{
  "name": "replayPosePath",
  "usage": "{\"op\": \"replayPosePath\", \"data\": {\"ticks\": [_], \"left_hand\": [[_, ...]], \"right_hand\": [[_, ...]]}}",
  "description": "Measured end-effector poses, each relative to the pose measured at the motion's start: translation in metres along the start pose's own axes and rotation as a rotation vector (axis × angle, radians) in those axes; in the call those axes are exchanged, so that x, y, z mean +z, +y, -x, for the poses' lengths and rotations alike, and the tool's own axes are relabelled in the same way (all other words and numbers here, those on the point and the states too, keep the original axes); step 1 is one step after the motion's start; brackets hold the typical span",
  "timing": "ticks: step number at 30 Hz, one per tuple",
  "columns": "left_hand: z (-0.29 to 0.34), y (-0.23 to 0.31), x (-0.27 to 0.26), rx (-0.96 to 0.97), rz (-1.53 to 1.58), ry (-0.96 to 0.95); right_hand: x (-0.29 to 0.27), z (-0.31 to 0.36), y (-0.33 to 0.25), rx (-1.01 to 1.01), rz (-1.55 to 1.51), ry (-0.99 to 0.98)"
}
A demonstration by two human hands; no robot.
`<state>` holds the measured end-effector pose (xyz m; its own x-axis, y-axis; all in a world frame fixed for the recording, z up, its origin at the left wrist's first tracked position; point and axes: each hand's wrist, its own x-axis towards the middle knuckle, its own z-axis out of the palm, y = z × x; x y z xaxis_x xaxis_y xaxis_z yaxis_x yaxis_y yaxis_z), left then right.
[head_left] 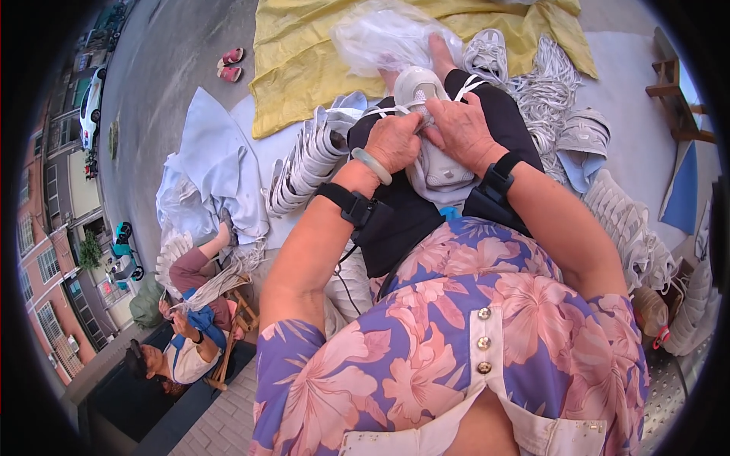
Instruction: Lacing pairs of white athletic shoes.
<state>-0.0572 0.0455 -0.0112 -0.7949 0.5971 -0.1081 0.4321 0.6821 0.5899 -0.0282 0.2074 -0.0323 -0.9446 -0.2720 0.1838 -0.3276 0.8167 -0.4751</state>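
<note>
A white sneaker lies on my lap between my dark-trousered thighs, its toe pointing away from me. Over its lacing my left hand is closed, thumb and forefinger pinching the white shoelace. Close beside it, my right hand is also closed on the lacing, fingers bent at the eyelets. Lace ends stick out on both sides of the shoe. My fingers hide the middle of the lacing, so which strand each one grips is partly hidden.
A heap of white laces and more sneakers lie to the right. Stacked white shoe pieces stand at the left. A yellow sheet spreads ahead. At the lower left sits another person holding laces. A wooden stool stands far right.
</note>
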Motion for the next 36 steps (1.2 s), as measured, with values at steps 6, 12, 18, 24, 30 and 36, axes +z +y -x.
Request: {"op": "replayPosePath", "data": {"ticks": [6, 12, 18, 24, 30, 36], "left_hand": [[0.008, 0.000, -0.002, -0.008, 0.106, 0.050], [0.016, -0.007, 0.005, 0.004, 0.238, 0.137], [0.008, -0.015, -0.002, -0.166, 0.593, -0.095], [0.007, -0.016, -0.006, -0.210, 0.652, -0.170], [0.011, -0.022, -0.002, -0.219, 0.703, -0.156], [0.012, -0.021, 0.001, -0.269, 0.760, -0.084]], "right_hand": [[-0.004, 0.001, -0.006, 0.000, -0.009, -0.002], [-0.003, 0.006, -0.009, -0.138, 0.057, 0.132], [-0.007, 0.005, -0.009, -0.414, 0.276, 0.065], [-0.015, -0.004, -0.021, -0.474, 0.527, -0.096], [-0.002, -0.003, -0.028, -0.526, 0.670, -0.176], [-0.003, -0.006, -0.026, -0.502, 0.575, -0.155]]}}
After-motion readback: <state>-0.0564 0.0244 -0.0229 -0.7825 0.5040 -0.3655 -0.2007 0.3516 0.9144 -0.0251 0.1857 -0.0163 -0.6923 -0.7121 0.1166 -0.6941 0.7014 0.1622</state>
